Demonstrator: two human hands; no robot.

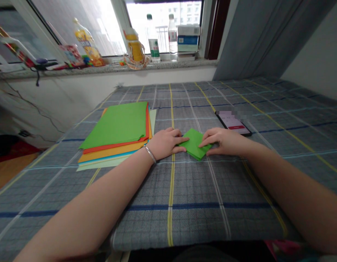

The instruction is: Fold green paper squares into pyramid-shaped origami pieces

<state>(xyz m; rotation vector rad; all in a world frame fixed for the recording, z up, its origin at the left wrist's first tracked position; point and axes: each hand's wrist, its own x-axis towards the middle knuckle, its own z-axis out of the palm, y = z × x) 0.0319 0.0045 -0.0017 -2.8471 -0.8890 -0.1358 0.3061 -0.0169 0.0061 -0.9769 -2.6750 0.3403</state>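
A small piece of folded green paper [194, 140] lies on the checked cloth, turned so that one corner points toward me. At its left corner my left hand [165, 143] has it between index finger and thumb, the other fingers curled. My right hand [223, 142] grips the right corner, fingertips on top and thumb at the near edge. A silver bracelet [150, 154] circles my left wrist. The paper's right corner is partly hidden under the fingers.
Left of my hands lies a stack of coloured paper sheets [119, 122], green on top. A phone [234, 123] with a lit screen rests beyond my right hand. Bottles [154, 45], a yellow cup [135, 49] and boxes [188, 40] stand on the windowsill [108, 71].
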